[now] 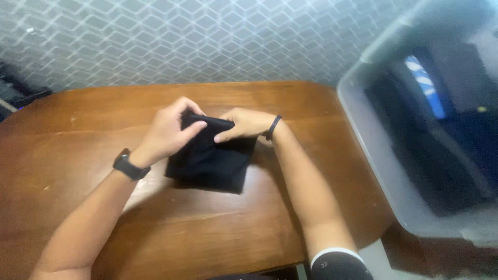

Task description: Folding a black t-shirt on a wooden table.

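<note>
Cloth (pixel 210 163), black, is already folded small on the table (pixel 78 119); its top edge is pinched by left hand (pixel 168 129) and right hand (pixel 246 123), the last fold seemingly unfinished.

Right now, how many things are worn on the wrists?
2: a black watch on the left wrist, and a thin black band on the right wrist, beside the black cloth.
</note>
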